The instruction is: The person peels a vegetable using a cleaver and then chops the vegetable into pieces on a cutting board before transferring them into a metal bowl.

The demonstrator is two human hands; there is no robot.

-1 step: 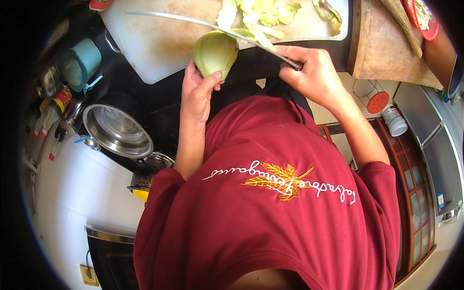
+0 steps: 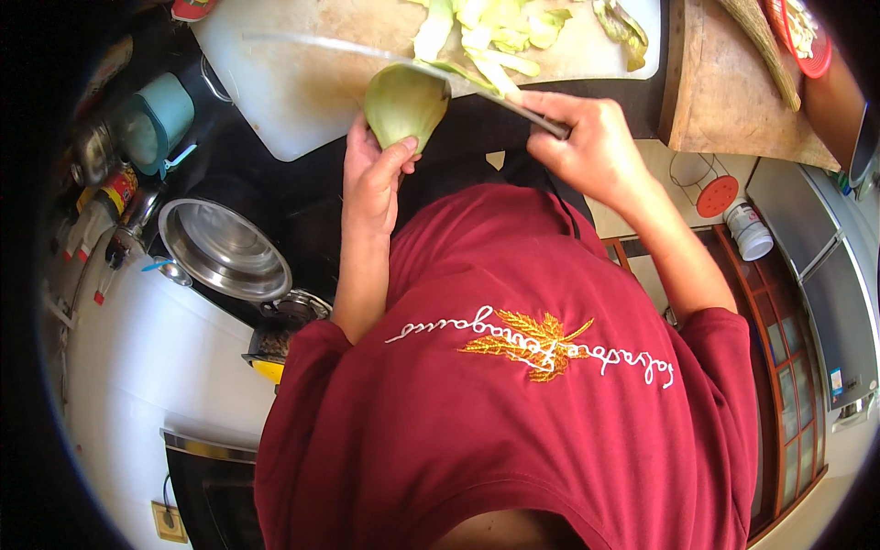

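Note:
My left hand [image 2: 374,170] is closed round the lower part of a pale green, bulb-shaped vegetable [image 2: 403,110], its thumb pressed on the near side. My right hand [image 2: 591,137] grips the handle of a long knife [image 2: 524,112]. The blade, partly blurred, slants up to the left and touches the upper edge of the vegetable. Beside the blade, a thin green strip [image 2: 472,76] curls off toward my right hand. Beyond both hands, pale green leafy pieces [image 2: 513,26] lie on a white cutting board [image 2: 293,92].
A steel pan [image 2: 225,247] and a teal container [image 2: 165,115] stand on the dark counter at left. On the right, a wooden board [image 2: 724,101] bears a long brown stick-like thing [image 2: 765,46] and a red basket [image 2: 814,55]. A withered leaf [image 2: 625,32] lies on the cutting board.
The knife and my right hand have shifted slightly left and down. The strip beside the blade shows more, and the vegetable has moved slightly left.

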